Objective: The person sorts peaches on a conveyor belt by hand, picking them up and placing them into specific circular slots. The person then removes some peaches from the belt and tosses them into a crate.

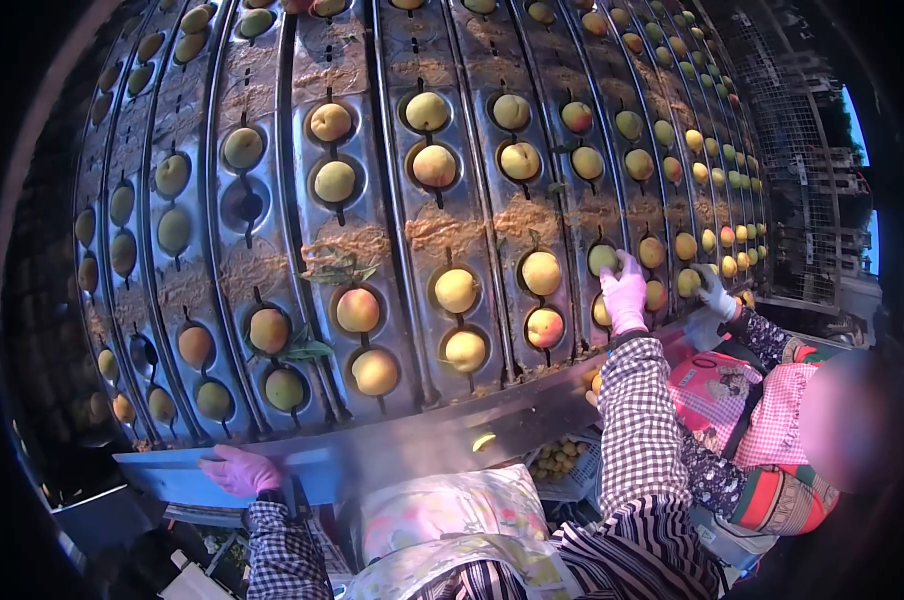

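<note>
My left hand [240, 470], in a pink glove, lies with its fingers spread on the metal ledge [347, 468] along the front of the conveyor, holding nothing. My right hand [625, 292], also pink-gloved, reaches over the rows of cups. Its fingers are closed at the side of a greenish peach [602, 260] sitting in a cup. Just below that, a yellow peach [601, 310] is partly hidden by my hand. Paired cups in the metal plates [412, 240] hold yellow, green and red-blushed peaches.
A co-worker's white-gloved hand [716, 295] touches a peach [688, 283] to the right. One cup [242, 206] holds no peach. Leaves [337, 270] and brown pulp [447, 232] lie on the plates. Below the ledge is a container of small yellow fruit [557, 460].
</note>
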`<act>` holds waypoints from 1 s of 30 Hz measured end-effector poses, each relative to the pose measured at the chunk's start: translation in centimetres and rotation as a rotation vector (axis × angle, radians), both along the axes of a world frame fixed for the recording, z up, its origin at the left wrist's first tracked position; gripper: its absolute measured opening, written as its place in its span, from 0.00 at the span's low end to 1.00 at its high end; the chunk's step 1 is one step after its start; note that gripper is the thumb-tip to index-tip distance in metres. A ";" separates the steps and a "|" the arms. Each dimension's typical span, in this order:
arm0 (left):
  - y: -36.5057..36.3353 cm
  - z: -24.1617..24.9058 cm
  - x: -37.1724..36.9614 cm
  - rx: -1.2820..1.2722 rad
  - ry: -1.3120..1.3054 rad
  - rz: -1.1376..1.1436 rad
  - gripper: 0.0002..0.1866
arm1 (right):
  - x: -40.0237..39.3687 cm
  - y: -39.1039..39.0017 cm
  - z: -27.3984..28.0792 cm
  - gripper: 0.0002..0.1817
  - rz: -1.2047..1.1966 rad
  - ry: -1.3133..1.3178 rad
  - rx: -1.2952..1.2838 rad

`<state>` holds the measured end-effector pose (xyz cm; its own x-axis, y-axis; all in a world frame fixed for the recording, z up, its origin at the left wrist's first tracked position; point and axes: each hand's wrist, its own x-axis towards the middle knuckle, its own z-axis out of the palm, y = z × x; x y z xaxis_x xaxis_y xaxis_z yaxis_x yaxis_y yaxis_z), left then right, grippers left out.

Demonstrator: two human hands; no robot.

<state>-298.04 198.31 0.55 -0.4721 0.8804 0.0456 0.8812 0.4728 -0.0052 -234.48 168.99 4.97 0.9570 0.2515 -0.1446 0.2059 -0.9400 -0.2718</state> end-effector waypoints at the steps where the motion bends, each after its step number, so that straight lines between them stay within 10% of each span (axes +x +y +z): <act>1: 0.5 0.0 -0.6 -0.002 0.014 0.005 0.36 | -0.3 0.3 -0.4 0.29 -0.037 -0.044 0.018; 12: 4.2 1.5 -3.1 0.037 0.000 0.026 0.32 | -5.9 9.3 2.8 0.28 0.134 -0.421 -0.200; 18: 4.3 1.1 -3.7 0.065 0.010 -0.006 0.31 | -13.6 24.3 4.2 0.26 0.587 -0.134 0.148; 25: 4.5 1.6 -3.3 0.040 0.001 0.003 0.32 | -18.4 38.1 1.7 0.29 1.025 -0.219 -0.042; 30: 3.9 0.9 -4.1 0.025 0.000 -0.001 0.34 | -16.9 39.8 1.5 0.29 0.833 0.021 0.025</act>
